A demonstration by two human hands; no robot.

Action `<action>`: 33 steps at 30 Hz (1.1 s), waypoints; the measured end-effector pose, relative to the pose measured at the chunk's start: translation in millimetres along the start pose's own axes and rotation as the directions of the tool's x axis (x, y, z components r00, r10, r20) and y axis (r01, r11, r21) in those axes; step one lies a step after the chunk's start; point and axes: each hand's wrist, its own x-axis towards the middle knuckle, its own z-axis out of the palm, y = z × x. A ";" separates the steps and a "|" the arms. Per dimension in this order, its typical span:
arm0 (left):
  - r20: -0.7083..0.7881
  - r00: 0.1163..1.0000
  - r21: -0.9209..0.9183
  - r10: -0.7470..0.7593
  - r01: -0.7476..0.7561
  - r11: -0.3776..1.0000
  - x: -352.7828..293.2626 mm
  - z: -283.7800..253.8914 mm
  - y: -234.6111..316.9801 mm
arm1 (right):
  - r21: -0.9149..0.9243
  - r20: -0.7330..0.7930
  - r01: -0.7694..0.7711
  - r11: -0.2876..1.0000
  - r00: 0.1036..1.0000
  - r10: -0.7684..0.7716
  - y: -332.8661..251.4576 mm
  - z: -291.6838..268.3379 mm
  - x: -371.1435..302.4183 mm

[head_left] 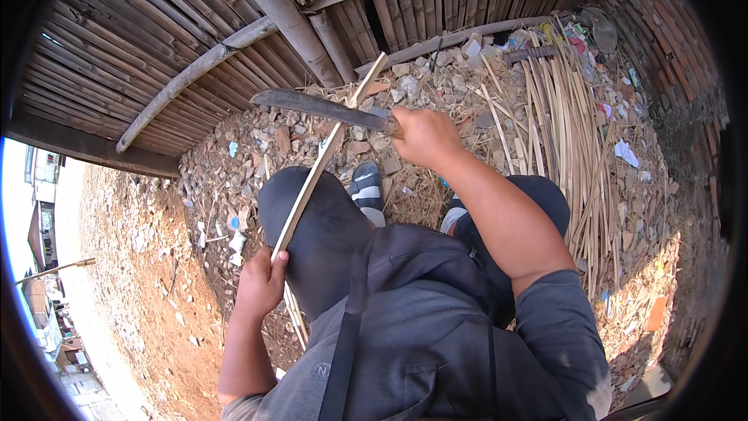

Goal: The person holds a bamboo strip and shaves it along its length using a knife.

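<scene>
My right hand [421,136] grips the handle of a long dark machete [315,106]; its blade points left and crosses a pale bamboo strip [331,144]. My left hand [261,281] holds that strip low down, beside my left knee. The strip runs diagonally up and right toward the bamboo wall, and its lower end reaches past my left hand. The blade's edge meets the strip about halfway up. I sit with both knees raised, in dark trousers.
A heap of split bamboo strips [561,132] lies to the right on rubble and shavings. A bamboo wall [234,23] stands ahead, a brick wall [662,39] at right. My sandalled foot [366,187] rests between my knees. Bare reddish ground [132,265] lies left.
</scene>
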 end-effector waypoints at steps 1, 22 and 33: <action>0.004 1.000 0.003 -0.001 0.001 1.000 -1.4 -1.0 -1.2 | 0.002 0.013 0.010 1.000 1.000 -0.010 -4.7 -0.3 0.2; 0.087 0.996 -0.221 -0.033 0.052 0.974 -1.4 13.4 -34.7 | 0.065 0.004 -0.003 0.998 1.000 0.002 -3.3 11.3 1.1; 0.378 0.911 -0.541 -0.166 0.363 0.759 -11.0 0.2 -17.8 | 0.004 -0.082 0.227 0.974 0.971 -0.226 -17.8 3.7 -10.3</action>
